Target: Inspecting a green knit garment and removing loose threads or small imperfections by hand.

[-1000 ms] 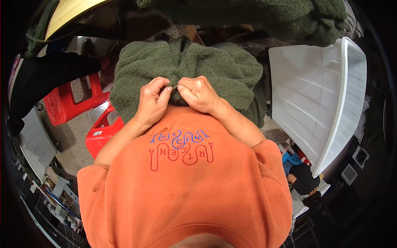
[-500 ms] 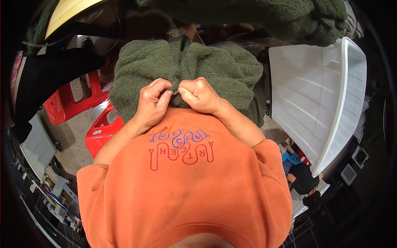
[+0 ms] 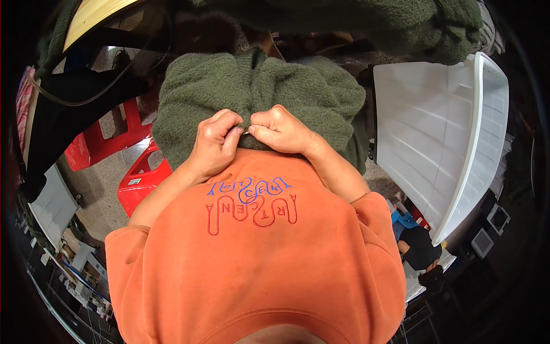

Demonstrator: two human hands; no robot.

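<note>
A dark green knitted garment [image 3: 309, 94] lies bunched across my lap, with a ribbed band running down its middle. My left hand [image 3: 215, 142] is closed, thumb and forefinger pinching the garment's near edge. Right beside it, my right hand [image 3: 281, 131] is closed too, its thumb and finger meeting at the same spot. A tiny pale, shiny thing [image 3: 246, 132] shows between the two sets of fingertips; its kind is too small to tell. The fingers hide most of the fabric they work on.
Another heap of green knitwear [image 3: 412, 26] lies ahead. To the right stands a large white plastic bin [image 3: 427, 109]. Red plastic stools [image 3: 143, 180] are on my left, near a dark cloth [image 3: 74, 106]. A person in dark clothing [image 3: 419, 246] is at the lower right.
Both hands stay at the same place on the garment, with only slight shifts of the fingers. The small shiny thing shows a little more. A thin loop at the upper left has swung lower.
</note>
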